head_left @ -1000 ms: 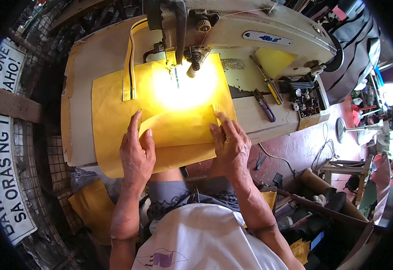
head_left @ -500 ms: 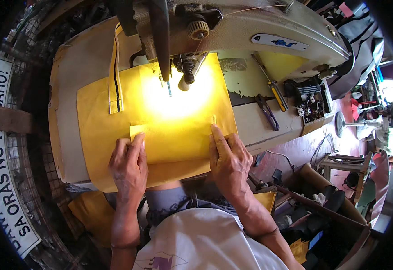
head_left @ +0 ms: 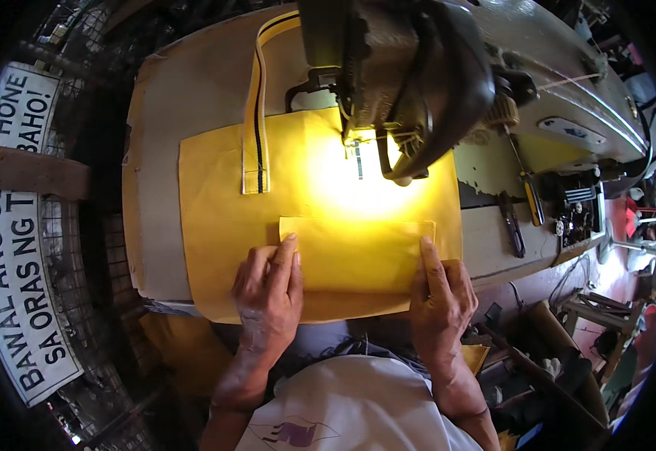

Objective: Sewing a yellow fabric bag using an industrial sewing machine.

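Observation:
A large yellow fabric panel (head_left: 215, 218) lies flat beneath the head of a sewing machine (head_left: 425, 68), with a bright light on its middle. On top of it rests a smaller rectangular yellow piece of fabric (head_left: 358, 259). My left hand (head_left: 270, 293) pinches that piece near its upper left corner. At the upper right corner, my right hand (head_left: 442, 289) grips it with the index finger pressing on top. A yellow strap with a black stripe (head_left: 256, 143) lies over the panel's left part. Under the glare, the needle area is partly hidden by the machine's dark parts.
Snips (head_left: 512, 228) and a yellow-and-black screwdriver (head_left: 532, 201) lie on the table (head_left: 493, 259) to the right, beside a box of metal parts (head_left: 580, 218). A wire mesh with a white sign (head_left: 23, 278) stands at the left.
The view has shifted, so the machine and fabric appear farther right. Both hands keep hold of the small piece, whose top edge shows more clearly. Its place on the panel looks about the same.

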`<state>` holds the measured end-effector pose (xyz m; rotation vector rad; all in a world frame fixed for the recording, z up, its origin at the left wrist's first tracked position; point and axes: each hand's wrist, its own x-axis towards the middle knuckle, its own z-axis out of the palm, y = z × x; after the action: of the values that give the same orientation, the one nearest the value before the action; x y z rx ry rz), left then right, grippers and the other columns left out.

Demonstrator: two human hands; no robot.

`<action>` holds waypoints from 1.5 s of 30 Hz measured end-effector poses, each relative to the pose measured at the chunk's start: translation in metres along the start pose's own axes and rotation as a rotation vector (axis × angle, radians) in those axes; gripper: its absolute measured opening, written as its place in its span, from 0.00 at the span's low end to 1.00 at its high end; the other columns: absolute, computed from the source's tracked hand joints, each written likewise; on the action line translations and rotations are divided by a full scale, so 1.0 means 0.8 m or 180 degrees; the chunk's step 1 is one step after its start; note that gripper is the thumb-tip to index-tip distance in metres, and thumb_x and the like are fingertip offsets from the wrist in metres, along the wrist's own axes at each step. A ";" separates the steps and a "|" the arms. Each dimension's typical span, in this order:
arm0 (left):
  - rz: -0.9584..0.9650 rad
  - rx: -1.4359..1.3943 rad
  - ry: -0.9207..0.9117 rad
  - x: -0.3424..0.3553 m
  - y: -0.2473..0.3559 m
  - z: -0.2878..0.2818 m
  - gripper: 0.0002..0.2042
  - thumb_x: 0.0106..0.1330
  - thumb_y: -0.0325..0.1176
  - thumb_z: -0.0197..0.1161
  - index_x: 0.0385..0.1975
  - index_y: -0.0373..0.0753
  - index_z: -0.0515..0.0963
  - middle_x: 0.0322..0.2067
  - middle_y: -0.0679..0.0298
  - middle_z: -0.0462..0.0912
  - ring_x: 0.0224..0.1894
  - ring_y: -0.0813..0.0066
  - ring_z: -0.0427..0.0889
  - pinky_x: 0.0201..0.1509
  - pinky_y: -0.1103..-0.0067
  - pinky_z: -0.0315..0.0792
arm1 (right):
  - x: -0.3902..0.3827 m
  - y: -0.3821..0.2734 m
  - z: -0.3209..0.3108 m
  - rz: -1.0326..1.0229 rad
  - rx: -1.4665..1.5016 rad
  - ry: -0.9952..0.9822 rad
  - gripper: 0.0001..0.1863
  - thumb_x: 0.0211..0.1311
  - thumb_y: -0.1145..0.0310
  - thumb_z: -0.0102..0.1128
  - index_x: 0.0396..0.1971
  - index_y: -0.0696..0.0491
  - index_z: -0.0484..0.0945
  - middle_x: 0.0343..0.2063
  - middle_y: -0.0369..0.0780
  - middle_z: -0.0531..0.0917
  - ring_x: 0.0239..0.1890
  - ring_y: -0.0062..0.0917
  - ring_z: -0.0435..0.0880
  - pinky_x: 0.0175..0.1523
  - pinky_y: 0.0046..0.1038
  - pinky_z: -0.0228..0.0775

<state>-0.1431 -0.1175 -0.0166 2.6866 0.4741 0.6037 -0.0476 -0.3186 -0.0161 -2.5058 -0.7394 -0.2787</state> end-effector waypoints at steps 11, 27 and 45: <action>-0.0099 0.0036 -0.0084 0.004 0.001 0.001 0.16 0.63 0.22 0.65 0.52 0.37 0.81 0.33 0.58 0.76 0.33 0.61 0.79 0.35 0.69 0.72 | -0.001 -0.003 0.002 0.0129 -0.0053 0.0003 0.26 0.52 0.83 0.65 0.55 0.54 0.82 0.24 0.40 0.72 0.25 0.29 0.75 0.31 0.32 0.71; 0.0213 0.0388 0.0050 0.004 0.001 0.004 0.16 0.59 0.22 0.66 0.48 0.36 0.80 0.28 0.62 0.71 0.28 0.63 0.75 0.34 0.69 0.70 | -0.008 -0.012 -0.017 -0.0134 -0.0770 -0.0459 0.30 0.58 0.75 0.63 0.64 0.56 0.73 0.28 0.40 0.72 0.33 0.33 0.76 0.37 0.36 0.72; 0.0762 0.0624 -0.0014 -0.006 -0.021 -0.008 0.17 0.65 0.25 0.62 0.55 0.38 0.79 0.28 0.62 0.71 0.36 0.65 0.72 0.52 0.66 0.64 | -0.011 -0.007 -0.001 -0.0336 -0.0609 -0.0175 0.26 0.57 0.76 0.61 0.58 0.58 0.76 0.31 0.44 0.74 0.37 0.37 0.77 0.42 0.38 0.73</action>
<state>-0.1545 -0.1029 -0.0193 2.9571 0.2208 0.6458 -0.0578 -0.3192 -0.0157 -2.6671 -0.9077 -0.3330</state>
